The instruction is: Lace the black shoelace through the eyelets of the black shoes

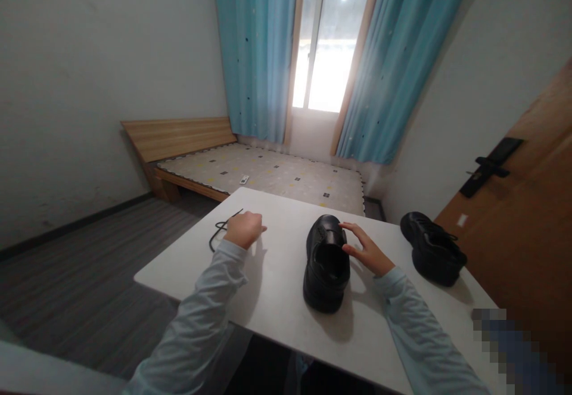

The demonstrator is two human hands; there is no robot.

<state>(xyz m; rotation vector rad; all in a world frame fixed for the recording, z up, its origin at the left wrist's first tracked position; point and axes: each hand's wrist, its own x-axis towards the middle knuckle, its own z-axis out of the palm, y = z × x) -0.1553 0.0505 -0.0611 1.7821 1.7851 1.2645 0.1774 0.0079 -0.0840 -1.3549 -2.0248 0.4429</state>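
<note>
A black shoe (328, 264) stands on the white table in front of me, its opening towards me and its toe pointing away. At its right side is my right hand (367, 251), fingers stretched and apart, the fingertips against the shoe's edge. Left of the shoe, my left hand (244, 229) is closed in a fist just above the tabletop. A thin black shoelace (213, 238) loops out from beside that fist; the part within the fingers is hidden. On the table's right side rests a second black shoe (433, 249), with laces showing on it.
The white table (281, 288) reaches from my body towards a bed (277, 171) with a patterned mattress, where a white remote (243, 180) lies. Blue curtains (259, 49) hang at the window behind. A wooden door (527, 204) with a black handle stands close on the right.
</note>
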